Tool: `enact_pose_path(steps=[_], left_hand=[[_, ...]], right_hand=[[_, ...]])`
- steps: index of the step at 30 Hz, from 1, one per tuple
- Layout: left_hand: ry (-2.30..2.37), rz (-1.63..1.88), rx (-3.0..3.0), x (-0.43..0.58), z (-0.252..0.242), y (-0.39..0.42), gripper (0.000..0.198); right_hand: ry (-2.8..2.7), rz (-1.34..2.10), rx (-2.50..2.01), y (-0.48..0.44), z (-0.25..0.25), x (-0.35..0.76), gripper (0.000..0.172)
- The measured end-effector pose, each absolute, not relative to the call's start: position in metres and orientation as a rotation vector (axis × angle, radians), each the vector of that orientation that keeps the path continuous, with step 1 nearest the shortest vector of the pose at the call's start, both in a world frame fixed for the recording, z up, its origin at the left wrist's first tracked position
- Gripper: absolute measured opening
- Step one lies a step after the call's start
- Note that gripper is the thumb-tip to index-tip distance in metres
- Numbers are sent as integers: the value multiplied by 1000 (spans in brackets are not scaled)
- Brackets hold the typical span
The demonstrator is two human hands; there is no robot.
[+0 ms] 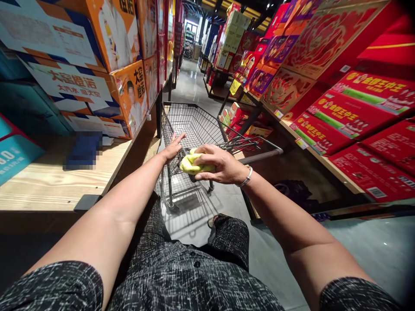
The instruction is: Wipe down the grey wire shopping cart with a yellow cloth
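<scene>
- By the right hand (pixel 222 164), a bunched yellow cloth (pixel 197 162) is gripped at the near end of the shopping cart (pixel 191 119).
- The left hand (pixel 173 149) is held with fingers stretched over the cart's near left corner; whether the frame is touched cannot be told.
- On the left, the cart is closely flanked by a wooden shelf (pixel 61 190), its front corner capped in black, with orange cartons (pixel 131 97) stacked on it.
- On the right, the handle's end is brought near a shelf edge (pixel 319 156) lined with red boxes (pixel 359 101).
- Ahead, a strip of grey floor (pixel 191 77) is left between the displays.
</scene>
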State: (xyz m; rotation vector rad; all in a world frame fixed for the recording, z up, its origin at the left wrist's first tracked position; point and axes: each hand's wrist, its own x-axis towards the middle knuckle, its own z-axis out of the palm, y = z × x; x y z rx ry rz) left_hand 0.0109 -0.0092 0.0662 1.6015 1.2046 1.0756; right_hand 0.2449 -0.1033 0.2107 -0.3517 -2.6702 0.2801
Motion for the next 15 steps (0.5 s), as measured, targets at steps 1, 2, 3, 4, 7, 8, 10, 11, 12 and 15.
enact_pose_path(steps=[1, 2, 3, 4, 7, 8, 10, 11, 12, 15], left_hand=[[1207, 1068, 1617, 10, 66, -8, 94], [1212, 1059, 1629, 10, 66, -8, 94], [1218, 1056, 1633, 9, 66, -7, 95], [1223, 1059, 1632, 9, 66, -6, 95], [1234, 1076, 1599, 9, 65, -3, 96], [1238, 1083, 1582, 10, 64, -3, 97], [1247, 1101, 1549, 10, 64, -1, 97], [1253, 1107, 1539, 9, 64, -1, 96], [1258, 1107, 1537, 8, 64, 0, 96], [1252, 1090, 1597, 2, 65, 1, 94]], right_hand=[[-2657, 224, -324, -106, 207, 251, 25], [-2647, 157, -304, -108, 204, 259, 20], [-2638, 84, -296, -110, 201, 269, 13], [-2627, 12, -309, -110, 198, 282, 8], [-2580, -167, -465, -102, 190, 331, 15], [-2547, -219, -540, -98, 187, 348, 17], [-2468, -307, -685, -91, 182, 376, 19], [-2429, -341, -745, -89, 178, 385, 20], [-2395, -373, -797, -90, 174, 389, 19], [-2331, -453, -924, -101, 161, 381, 15]])
